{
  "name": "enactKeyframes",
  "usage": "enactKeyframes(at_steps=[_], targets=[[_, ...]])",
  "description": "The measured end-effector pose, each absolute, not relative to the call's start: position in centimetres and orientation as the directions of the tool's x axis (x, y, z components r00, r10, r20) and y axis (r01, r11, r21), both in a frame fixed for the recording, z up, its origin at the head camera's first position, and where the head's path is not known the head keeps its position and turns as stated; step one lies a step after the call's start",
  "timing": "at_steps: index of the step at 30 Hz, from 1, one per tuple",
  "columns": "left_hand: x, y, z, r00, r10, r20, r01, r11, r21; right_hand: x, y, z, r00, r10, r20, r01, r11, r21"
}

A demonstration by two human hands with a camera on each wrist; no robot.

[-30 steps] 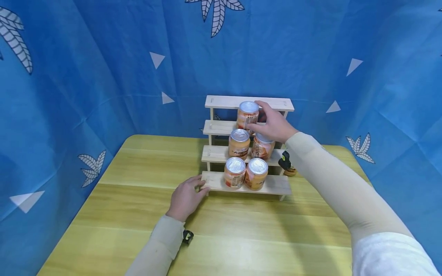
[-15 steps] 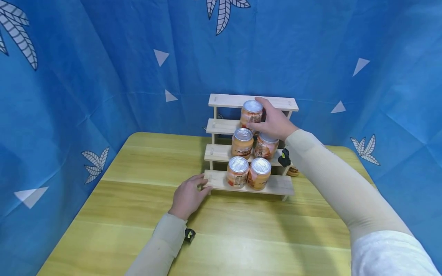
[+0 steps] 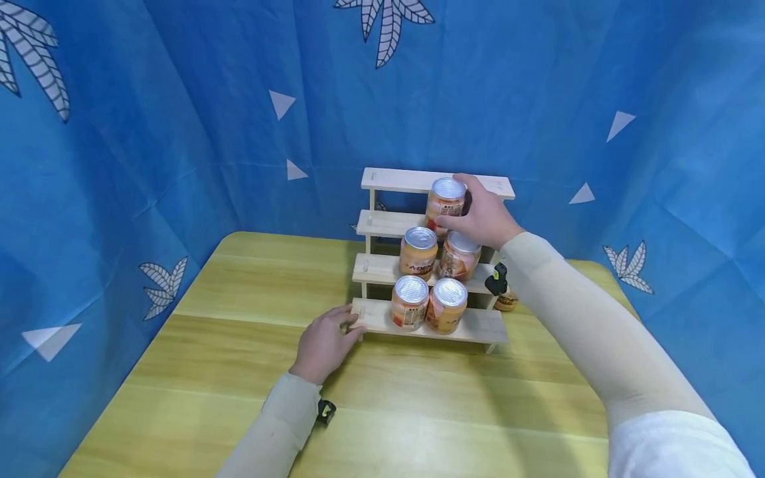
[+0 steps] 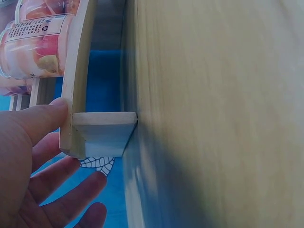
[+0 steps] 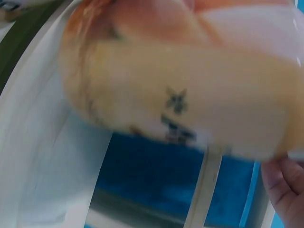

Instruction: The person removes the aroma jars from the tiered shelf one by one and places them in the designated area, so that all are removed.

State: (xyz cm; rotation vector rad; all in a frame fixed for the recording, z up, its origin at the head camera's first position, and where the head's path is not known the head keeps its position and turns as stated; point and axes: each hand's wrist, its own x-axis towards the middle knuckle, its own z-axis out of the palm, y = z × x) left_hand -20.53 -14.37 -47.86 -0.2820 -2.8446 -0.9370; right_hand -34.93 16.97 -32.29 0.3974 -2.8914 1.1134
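Observation:
My right hand (image 3: 485,218) grips an orange-labelled can (image 3: 443,211) with a silver lid, thumb in front and fingers behind, at the second-highest step of a pale wooden tiered stand (image 3: 382,267). In the right wrist view this can (image 5: 190,90) fills the upper part, blurred, and fingertips (image 5: 285,183) show at its lower right. My left hand (image 3: 325,344) pinches the left end of the lowest step. In the left wrist view the thumb (image 4: 45,118) lies on the board (image 4: 73,95), with other fingers spread beyond it.
Two similar cans, a left one (image 3: 418,253) and a right one (image 3: 459,257), stand on the step below. Another pair, a left can (image 3: 409,304) and a right can (image 3: 447,307), stands on the lowest step. Behind my right wrist, a round brown-and-yellow item (image 3: 507,301) is partly hidden.
My right hand and its can have shifted slightly right along the step. My left hand keeps its place at the lowest step's end. The head view has shifted a little.

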Motion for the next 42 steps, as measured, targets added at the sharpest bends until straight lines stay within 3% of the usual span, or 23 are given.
enactKeyframes(at_steps=[12, 42], targets=[[-20.5, -14.7, -48.3, -0.983, 0.13, 0.131, 0.182, 0.796, 0.577, -33.3, 21.3, -33.3, -0.98, -0.145, 0.14, -0.201, 0.726, -0.658], [-20.7, -14.7, -47.9, -0.98, 0.131, 0.152, 0.195, 0.789, 0.582, -30.5, 28.2, -32.7, -0.987, -0.007, 0.161, -0.105, 0.785, -0.61]])
